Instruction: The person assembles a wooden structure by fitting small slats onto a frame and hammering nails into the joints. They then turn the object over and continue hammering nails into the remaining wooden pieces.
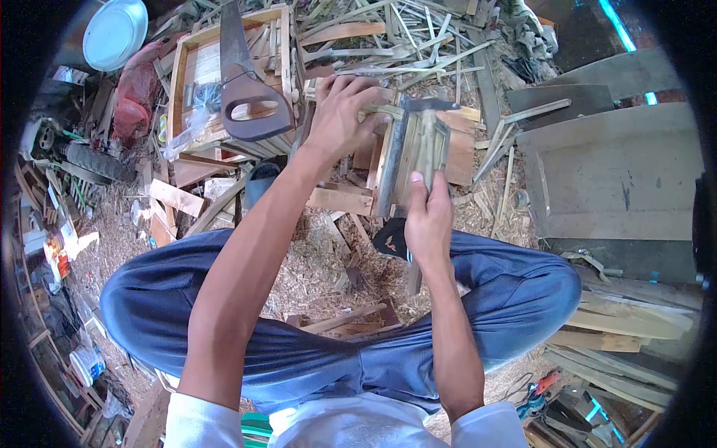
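Shows dull metal on hammer head [433, 105] and saw blade [234, 45], matt wood on tray [177, 86], smooth plastic on basin [115, 34].

Soft daylight, bluish glare upper right, fisheye distortion, black corners

Left hand [347, 112] at far part of wooden assembly [340, 200]. Right hand [429, 224] on handle of hammer [426, 153]; hammer head beyond right hand, to right of left hand. Left of left hand: wooden tray [178, 82], handsaw [237, 75] lying across it. Farther left, beyond tray: basin [114, 33]. Beyond both hands: pile of strips [403, 48]. Right of right hand: panel [620, 175]; behind and right: planks [627, 321].
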### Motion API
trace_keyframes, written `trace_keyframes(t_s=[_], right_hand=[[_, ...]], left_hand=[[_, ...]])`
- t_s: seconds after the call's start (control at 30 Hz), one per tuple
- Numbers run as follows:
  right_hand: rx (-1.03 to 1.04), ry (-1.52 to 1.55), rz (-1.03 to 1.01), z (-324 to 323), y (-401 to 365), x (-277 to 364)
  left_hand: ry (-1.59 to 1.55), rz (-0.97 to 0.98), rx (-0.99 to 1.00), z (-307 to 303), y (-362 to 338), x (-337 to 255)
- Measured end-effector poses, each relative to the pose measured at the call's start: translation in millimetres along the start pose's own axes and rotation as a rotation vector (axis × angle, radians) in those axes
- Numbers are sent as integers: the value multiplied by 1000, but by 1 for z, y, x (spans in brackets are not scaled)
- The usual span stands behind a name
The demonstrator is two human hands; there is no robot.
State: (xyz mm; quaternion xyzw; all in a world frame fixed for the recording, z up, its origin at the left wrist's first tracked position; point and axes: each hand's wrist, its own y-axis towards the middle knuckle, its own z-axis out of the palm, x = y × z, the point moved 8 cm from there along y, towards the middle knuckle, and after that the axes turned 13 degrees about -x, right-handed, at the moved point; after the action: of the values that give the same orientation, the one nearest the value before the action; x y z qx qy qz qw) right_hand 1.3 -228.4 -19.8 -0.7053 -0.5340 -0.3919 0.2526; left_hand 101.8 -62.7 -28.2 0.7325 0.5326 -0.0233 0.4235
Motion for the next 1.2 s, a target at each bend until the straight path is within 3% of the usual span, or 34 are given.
trace_keyframes(t_s=[0.1, 0.13, 0.27, 0.37, 0.43, 0.57, 0.63, 0.7, 0.77, 0.9, 0.93, 0.97, 1.03, 1.2], right_hand=[[81, -156, 107, 0, 0, 7], [91, -235, -26, 5, 0, 7], [69, -180, -23, 0, 0, 11], [-87, -61, -141, -12, 1, 24], [77, -293, -77, 5, 0, 10], [118, -307, 62, -2, 0, 9], [-109, -12, -105, -19, 2, 30], [-122, -15, -123, -13, -1, 21], [18, -341, -128, 5, -1, 3], [-20, -127, -28, -13, -2, 27], [-130, -12, -117, -16, -2, 29], [-130, -13, -118, -13, -2, 23], [59, -334, -94, 4, 0, 9], [-31, -151, -85, -9, -2, 22]], left_hand=[[-7, 2, -12, 0, -2, 0], [5, 8, -8, 0, -1, 0], [23, 4, 34, 3, -2, 2], [-3, 12, -21, -1, -3, 1], [-9, 6, -6, -1, -1, 0], [12, 2, 7, 0, -2, 1], [1, 17, -25, -1, -1, 0], [-14, 10, -6, -1, -2, 0], [-29, 14, 3, -4, 2, -4], [-18, 2, 16, -1, -2, 0], [-26, 7, 9, -1, -3, 1], [-35, 14, 1, -2, -3, 0], [-7, 18, 14, -3, -1, -3], [-26, 12, -9, -4, -4, -1]])
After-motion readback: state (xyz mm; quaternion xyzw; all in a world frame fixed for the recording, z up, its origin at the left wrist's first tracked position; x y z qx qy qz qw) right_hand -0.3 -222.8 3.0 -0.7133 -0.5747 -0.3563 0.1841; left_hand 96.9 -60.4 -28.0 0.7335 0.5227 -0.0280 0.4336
